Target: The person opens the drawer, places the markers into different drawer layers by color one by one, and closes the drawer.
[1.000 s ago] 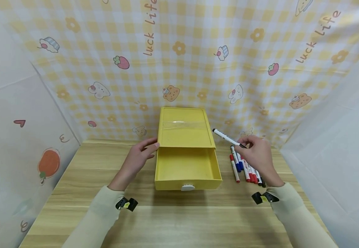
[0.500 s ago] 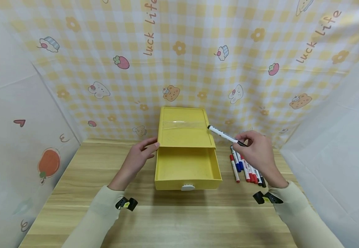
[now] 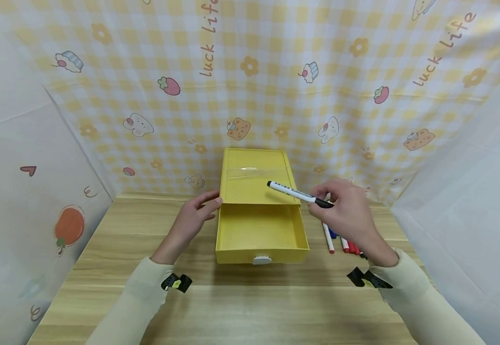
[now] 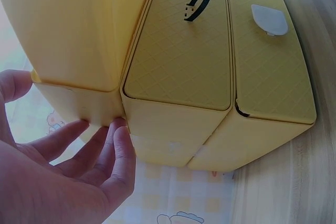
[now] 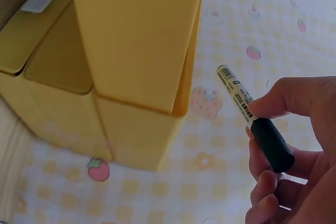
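Note:
A yellow drawer cabinet (image 3: 250,189) stands against the cloth backdrop, its top drawer (image 3: 237,257) pulled out and bare inside. My left hand (image 3: 191,218) rests against the cabinet's left side near the front edge. In the left wrist view, its fingertips (image 4: 116,124) touch the side wall while the thumb lies at the upper corner. My right hand (image 3: 344,208) pinches a white marker (image 3: 293,191) by its black-capped end between thumb and fingers. The marker's other end points left, overlapping the cabinet top's right part in the head view.
Several markers (image 3: 328,238) with red, blue and black caps lie on the wooden table (image 3: 258,306) right of the cabinet, partly hidden under my right hand. Two lower drawers, one with a black loop handle (image 4: 199,4), show in the left wrist view.
My right hand has moved left with the marker, from over the loose markers towards the cabinet, so the marker now overlaps its top. The left hand has stayed where it was.

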A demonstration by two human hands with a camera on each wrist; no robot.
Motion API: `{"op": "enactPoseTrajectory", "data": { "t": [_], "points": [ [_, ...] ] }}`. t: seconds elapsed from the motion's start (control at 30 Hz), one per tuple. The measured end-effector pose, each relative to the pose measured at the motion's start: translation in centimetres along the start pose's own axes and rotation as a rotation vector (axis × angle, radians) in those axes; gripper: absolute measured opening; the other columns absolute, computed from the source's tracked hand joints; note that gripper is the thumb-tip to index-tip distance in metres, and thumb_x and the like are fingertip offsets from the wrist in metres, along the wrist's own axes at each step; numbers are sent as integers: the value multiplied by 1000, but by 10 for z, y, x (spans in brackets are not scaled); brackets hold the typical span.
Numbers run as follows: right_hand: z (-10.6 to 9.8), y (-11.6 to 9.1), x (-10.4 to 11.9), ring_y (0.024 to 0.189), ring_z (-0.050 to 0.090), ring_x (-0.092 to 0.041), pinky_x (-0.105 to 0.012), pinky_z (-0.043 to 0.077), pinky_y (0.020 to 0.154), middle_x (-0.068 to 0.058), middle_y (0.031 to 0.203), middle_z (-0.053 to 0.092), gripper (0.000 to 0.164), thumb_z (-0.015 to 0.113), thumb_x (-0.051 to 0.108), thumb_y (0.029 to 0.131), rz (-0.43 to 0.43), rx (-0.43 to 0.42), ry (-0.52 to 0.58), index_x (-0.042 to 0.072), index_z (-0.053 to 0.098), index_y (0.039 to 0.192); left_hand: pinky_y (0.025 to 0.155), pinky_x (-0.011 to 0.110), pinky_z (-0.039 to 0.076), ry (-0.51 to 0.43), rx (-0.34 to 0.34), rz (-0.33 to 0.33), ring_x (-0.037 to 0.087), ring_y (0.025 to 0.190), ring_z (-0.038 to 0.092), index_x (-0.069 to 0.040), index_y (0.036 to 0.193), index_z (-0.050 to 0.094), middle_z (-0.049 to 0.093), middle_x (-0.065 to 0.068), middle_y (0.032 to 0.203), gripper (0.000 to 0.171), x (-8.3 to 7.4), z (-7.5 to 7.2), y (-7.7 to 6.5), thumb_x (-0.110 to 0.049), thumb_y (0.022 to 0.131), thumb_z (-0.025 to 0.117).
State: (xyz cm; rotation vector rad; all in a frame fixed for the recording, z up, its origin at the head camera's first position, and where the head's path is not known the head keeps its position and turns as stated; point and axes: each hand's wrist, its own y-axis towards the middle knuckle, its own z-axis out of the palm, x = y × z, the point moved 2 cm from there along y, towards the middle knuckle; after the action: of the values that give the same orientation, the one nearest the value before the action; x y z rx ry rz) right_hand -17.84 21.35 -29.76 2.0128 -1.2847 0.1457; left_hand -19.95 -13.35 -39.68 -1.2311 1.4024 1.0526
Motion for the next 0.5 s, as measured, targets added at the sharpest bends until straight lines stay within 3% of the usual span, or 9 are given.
{"op": "enactPoseTrajectory", "data": {
  "t": [0.5],
  "points": [
    [11,6,32,78,56,-17,-37,46,71,12,82,65,13,80,6,82,-195,118,-36,16,81,89,115,54,53,1,2,-4,38,142,58,-1,159,57,53,17,164,59,-1,0,1,-38,112,64]
  ]
}}
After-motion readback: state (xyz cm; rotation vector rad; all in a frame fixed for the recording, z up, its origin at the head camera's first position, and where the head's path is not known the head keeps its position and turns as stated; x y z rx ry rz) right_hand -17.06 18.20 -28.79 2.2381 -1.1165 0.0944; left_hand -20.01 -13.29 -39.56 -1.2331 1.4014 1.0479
